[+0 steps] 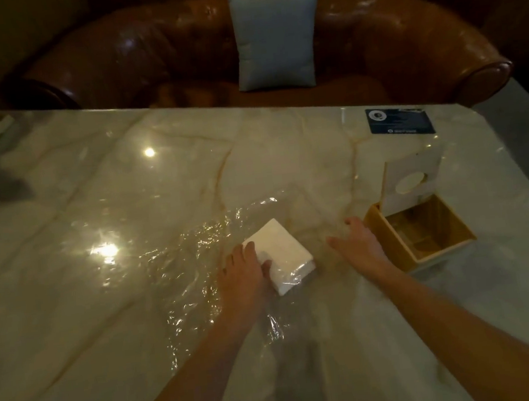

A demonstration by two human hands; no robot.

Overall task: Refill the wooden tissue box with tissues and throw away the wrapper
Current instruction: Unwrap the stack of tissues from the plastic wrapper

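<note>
A white stack of tissues (281,257) lies on the marble table, still partly inside a clear crinkled plastic wrapper (193,249) that spreads out to its left and below. My left hand (247,270) rests on the stack's left edge, thumb against its side. My right hand (357,240) hovers open between the stack and the wooden tissue box (389,240), fingers spread and holding nothing. The box stands at the right, empty, with its white lid (413,179) flipped upright behind it; the lid has a round hole.
The marble table (94,191) is glossy with lamp reflections. A dark card (399,121) lies at the far right. Behind the table stands a brown leather sofa (132,51) with a grey-blue cushion (275,37). The table's front edge runs at the lower left.
</note>
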